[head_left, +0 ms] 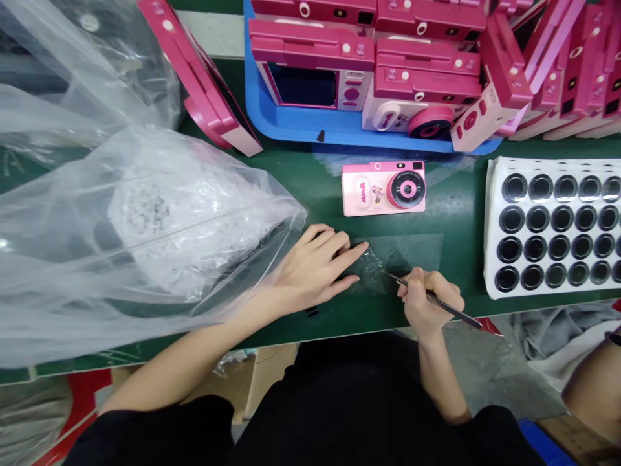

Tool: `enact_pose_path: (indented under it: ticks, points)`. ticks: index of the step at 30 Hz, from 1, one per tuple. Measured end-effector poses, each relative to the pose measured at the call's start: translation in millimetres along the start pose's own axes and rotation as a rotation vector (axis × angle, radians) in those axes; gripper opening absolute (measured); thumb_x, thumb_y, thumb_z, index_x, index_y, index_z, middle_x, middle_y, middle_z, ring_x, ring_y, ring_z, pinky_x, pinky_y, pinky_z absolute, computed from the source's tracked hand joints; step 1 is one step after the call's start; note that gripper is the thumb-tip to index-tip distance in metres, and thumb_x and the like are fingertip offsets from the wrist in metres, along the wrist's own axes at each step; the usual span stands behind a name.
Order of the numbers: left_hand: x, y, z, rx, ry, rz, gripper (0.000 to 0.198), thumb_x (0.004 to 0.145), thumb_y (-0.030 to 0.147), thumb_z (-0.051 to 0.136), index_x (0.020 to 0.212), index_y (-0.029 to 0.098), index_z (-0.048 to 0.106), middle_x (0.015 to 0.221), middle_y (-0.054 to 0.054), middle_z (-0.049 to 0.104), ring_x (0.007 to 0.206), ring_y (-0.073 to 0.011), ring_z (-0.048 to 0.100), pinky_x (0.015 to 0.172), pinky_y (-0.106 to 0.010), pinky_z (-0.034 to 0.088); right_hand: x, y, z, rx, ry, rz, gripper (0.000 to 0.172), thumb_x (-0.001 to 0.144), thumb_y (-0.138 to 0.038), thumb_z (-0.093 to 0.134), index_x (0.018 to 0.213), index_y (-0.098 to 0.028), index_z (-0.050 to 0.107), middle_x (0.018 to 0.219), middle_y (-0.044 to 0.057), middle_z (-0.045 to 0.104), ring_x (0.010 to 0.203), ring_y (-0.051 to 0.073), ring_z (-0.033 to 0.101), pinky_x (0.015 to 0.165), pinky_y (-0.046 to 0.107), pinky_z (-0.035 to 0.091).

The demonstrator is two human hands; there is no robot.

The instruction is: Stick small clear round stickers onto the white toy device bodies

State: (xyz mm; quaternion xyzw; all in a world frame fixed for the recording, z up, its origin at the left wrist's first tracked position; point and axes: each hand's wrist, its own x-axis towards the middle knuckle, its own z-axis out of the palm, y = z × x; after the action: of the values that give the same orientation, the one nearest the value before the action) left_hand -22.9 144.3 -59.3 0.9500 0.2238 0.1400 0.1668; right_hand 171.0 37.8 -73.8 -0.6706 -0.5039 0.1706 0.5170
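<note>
One green counter [458, 220], translucent bag [194, 213] left, blue tray [291, 124] far side. Clear film [421, 250] mid-counter; left hand [310, 268] at its left end, fingers loosely spread. Pink camera [382, 190] just beyond film. Right hand [428, 301]: fingers pinch thin dark tool [456, 312], tip at film.

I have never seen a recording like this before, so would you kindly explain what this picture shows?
There is no machine here, only a person's two bare hands, filmed by one camera worn on the head, looking forward and down. The right hand holds a slim dark tool, perhaps tweezers, its tip over a clear film on the green table. The left hand is beside that film, fingers spread. Just beyond lies a pink toy camera; behind it, a blue tray holds more of them. A white sheet with black discs is at right, a big see-through bag at left.
</note>
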Motion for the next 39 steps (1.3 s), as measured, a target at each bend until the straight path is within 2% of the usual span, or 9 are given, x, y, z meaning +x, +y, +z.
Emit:
enact_pose_path:
  ticks: [9, 25, 31, 39]
  points:
    - [0.2, -0.1, -0.1, -0.004, 0.001, 0.000, 0.037, 0.097, 0.032, 0.053, 0.124, 0.007, 0.059, 0.088, -0.008, 0.064, 0.082, -0.0200, 0.058, 0.087, -0.038, 0.045, -1.2, 1.7, -0.2, -0.020, -0.049, -0.042, 0.041, 0.083, 0.001, 0.057, 0.053, -0.020, 0.040, 0.044, -0.009, 0.048, 0.038, 0.008, 0.054, 0.041, 0.022, 0.042]
    - [-0.4, -0.2, -0.2, -0.015, -0.001, -0.003, 0.037, 0.098, 0.031, 0.052, 0.125, 0.007, 0.060, 0.088, -0.008, 0.064, 0.081, -0.0199, 0.059, 0.087, -0.039, 0.046, -1.2, -0.5, 0.9, -0.125, 0.043, 0.000, 0.044, 0.083, -0.003, 0.058, 0.052, -0.021, 0.032, 0.040, -0.010, 0.046, 0.036, 0.008, 0.053, 0.041, 0.020, 0.044]
    - [-0.5, -0.1, 0.4, -0.008, -0.005, -0.006, 0.038, 0.098, 0.033, 0.051, 0.125, 0.007, 0.059, 0.088, -0.008, 0.064, 0.082, -0.0199, 0.058, 0.087, -0.039, 0.045, -1.0, 0.1, 0.9, -0.112, 0.012, -0.036, 0.041, 0.083, -0.002, 0.057, 0.052, -0.021, 0.037, 0.041, -0.010, 0.049, 0.036, 0.008, 0.054, 0.041, 0.020, 0.044]
    - [-0.4, -0.2, 0.4, -0.023, -0.009, -0.005, 0.037, 0.098, 0.031, 0.052, 0.125, 0.007, 0.059, 0.089, -0.009, 0.065, 0.082, -0.0208, 0.058, 0.087, -0.039, 0.045, -2.2, 0.3, 1.4, -0.106, 0.052, 0.035, 0.045, 0.084, -0.006, 0.058, 0.052, -0.023, 0.032, 0.040, -0.009, 0.045, 0.035, 0.010, 0.053, 0.040, 0.022, 0.045]
